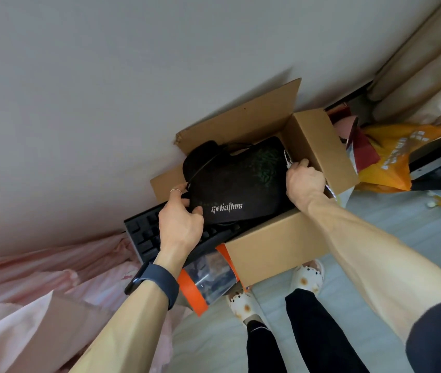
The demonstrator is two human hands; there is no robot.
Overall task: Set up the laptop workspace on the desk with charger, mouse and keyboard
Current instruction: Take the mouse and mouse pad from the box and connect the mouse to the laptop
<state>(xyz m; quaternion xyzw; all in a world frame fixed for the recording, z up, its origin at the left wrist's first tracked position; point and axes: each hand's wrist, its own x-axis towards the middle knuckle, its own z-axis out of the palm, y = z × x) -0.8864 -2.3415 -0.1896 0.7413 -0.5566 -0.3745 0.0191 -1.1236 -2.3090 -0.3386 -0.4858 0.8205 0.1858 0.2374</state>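
An open cardboard box point(281, 249) stands against the wall. A black mouse pad point(237, 181) with white lettering and a green logo lies on top of its contents. My left hand point(180, 220) grips the pad's near left edge, thumb on top. My right hand point(304, 179) holds the pad's right edge by the box wall, next to a white braided cable point(287, 156). A black keyboard point(144, 235) sticks out of the box's left side, under the pad. A thin black cable point(208, 160) runs across the pad's far end. No laptop, charger or mouse shows.
A clear container with orange bands point(208, 281) leans at the box's near left corner. Pink bedding point(39, 286) fills the lower left. Orange and red bags point(391, 154) sit right of the box, beside beige curtains point(424, 65). My feet in slippers point(308, 275) stand on the pale floor.
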